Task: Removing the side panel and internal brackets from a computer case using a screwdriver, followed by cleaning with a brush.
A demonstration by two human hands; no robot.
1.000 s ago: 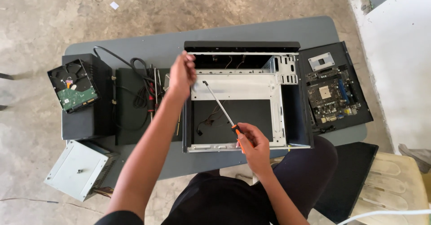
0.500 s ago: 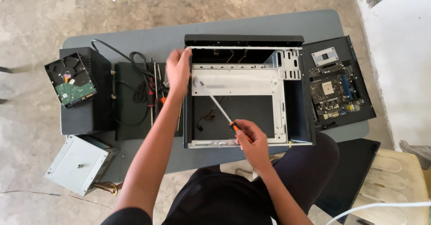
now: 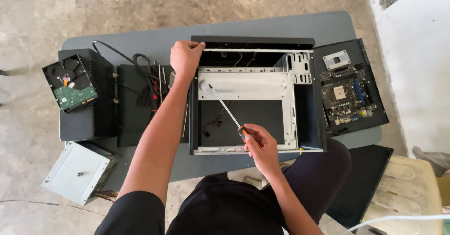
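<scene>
An open black computer case (image 3: 304,122) lies on a grey table (image 3: 272,28) in front of me. My left hand (image 3: 185,59) grips the case's top left corner. My right hand (image 3: 258,143) holds a screwdriver (image 3: 227,110) with an orange and black handle. Its long shaft points up and left, and the tip rests near the left end of the silver drive bracket (image 3: 248,85) inside the case. Thin wires lie on the case's dark floor below the bracket.
A motherboard (image 3: 347,92) rests on a black panel at the right. A bare hard drive (image 3: 70,85) sits on a black box at the left, beside black cables (image 3: 143,75). A grey power supply (image 3: 79,171) overhangs the table's left front corner. A pale plastic chair (image 3: 403,193) stands at lower right.
My left hand has slid up the case's left wall to its top corner. The screwdriver tip has moved left along the silver bracket, and my right hand has shifted slightly.
</scene>
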